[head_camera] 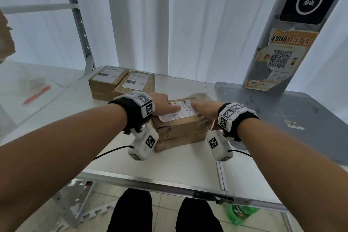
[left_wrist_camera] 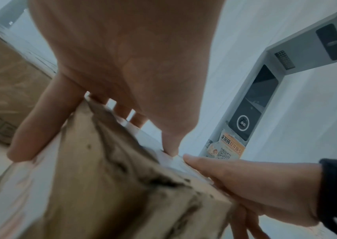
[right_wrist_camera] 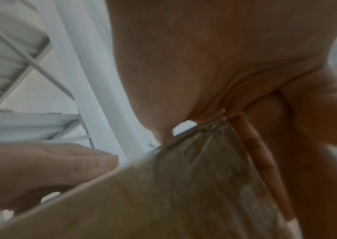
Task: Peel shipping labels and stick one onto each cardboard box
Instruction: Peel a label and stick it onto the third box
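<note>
- Near cardboard box [head_camera: 178, 128]: a worn, creased brown carton standing on the white counter [head_camera: 169, 165], directly in front of the person and between the two wrists.
- Shipping label [head_camera: 178, 113]: a white sheet with barcode and QR code lying flat across the top face of the near cardboard box; its left end reaches the box's left edge.
- Left hand [head_camera: 162, 104]: laid on the left part of the box top, thumb stretched straight along the label and pressing it down; in the left wrist view the other fingers [left_wrist_camera: 34, 129] reach straight over the box's far edge. The grip is released, with nothing enclosed.
- Right hand [head_camera: 205, 108]: mirrored on the right part of the box top, thumb tip on the label and almost meeting the left thumb; remaining fingers drop down the box's right side. The right wrist view is blurred, so whether they clasp the box cannot be told.
- Two labelled boxes [head_camera: 122, 83]: side by side, touching, at the counter's far edge, apart from the near box.
- Grey scanner stand [head_camera: 282, 52]: right of the boxes, bearing an orange poster [head_camera: 282, 58].
</note>
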